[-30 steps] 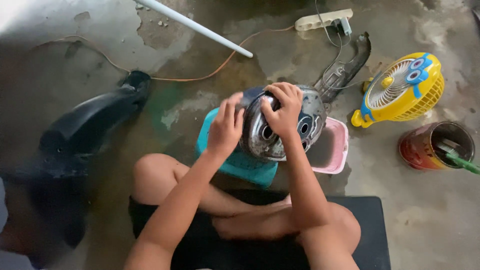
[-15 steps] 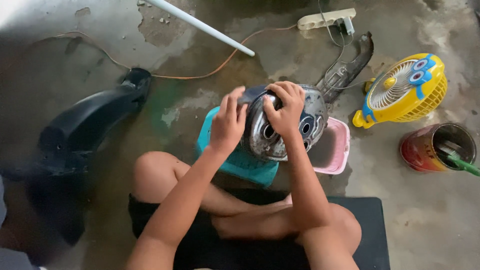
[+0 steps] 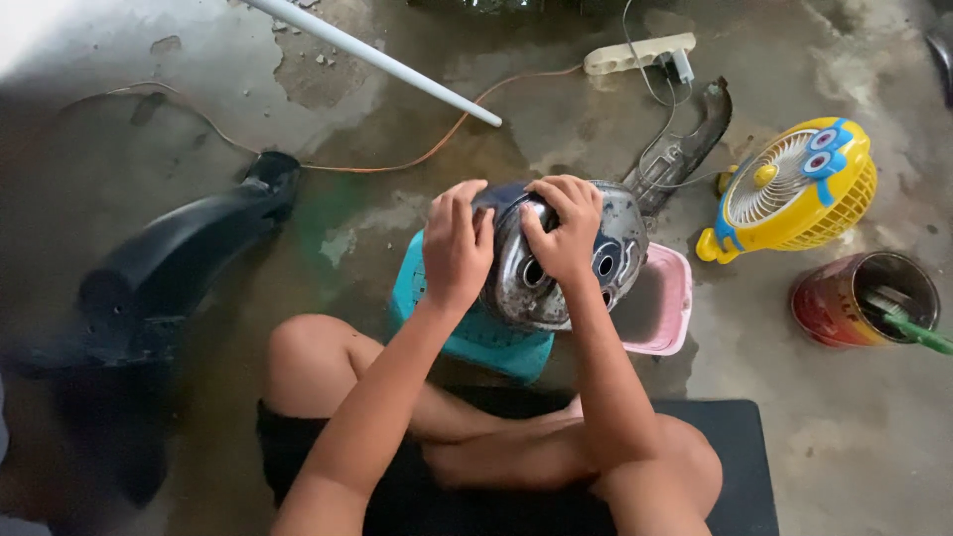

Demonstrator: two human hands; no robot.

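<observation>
A worn round metal housing [image 3: 615, 248] with several holes in its face rests on a teal plastic stool [image 3: 467, 337] in front of my crossed legs. My left hand [image 3: 455, 248] presses on the housing's left side, fingers curled over its dark top edge. My right hand [image 3: 563, 226] lies across the upper middle of the housing, fingers bent down onto the metal. Both hands grip it from above.
A pink tub [image 3: 663, 308] sits beside the stool. A yellow and blue toy-like fan [image 3: 794, 189], a rusty tin [image 3: 862, 298] holding a green brush, a black plastic fender [image 3: 169, 268], a white pipe [image 3: 387, 60], a power strip [image 3: 635, 55] and an orange cable lie on the concrete floor.
My hands have shifted slightly on the housing, the left one sliding a little lower on its left side. The housing stays on the stool.
</observation>
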